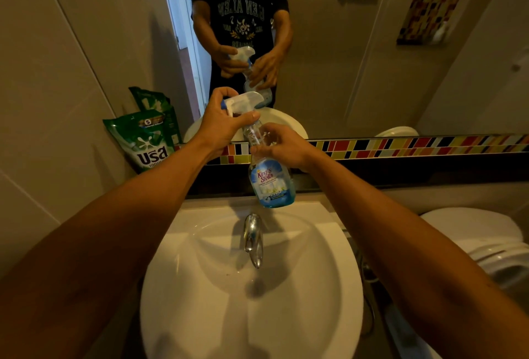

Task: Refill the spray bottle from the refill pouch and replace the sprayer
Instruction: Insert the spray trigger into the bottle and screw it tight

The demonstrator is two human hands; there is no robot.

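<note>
We hold the spray bottle [270, 178] above the sink [252, 287], beyond the tap [253, 240], our right hand [282, 146] wrapped around its neck to steady it. Our left hand [226, 124] grips the sprayer [243, 101], probably for twisting. The refill pouch [143, 141] leans far left.

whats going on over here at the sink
A person stands at a bathroom sink holding a spray bottle above the tap. The right hand grips the bottle around its clear upper part, and the left hand is closed on the white sprayer at the neck, either twisting it or seating it; which one can't be told. Blue liquid fills only the lower part of the bottle. A green pouch leans against the wall to the left, untouched.
</note>
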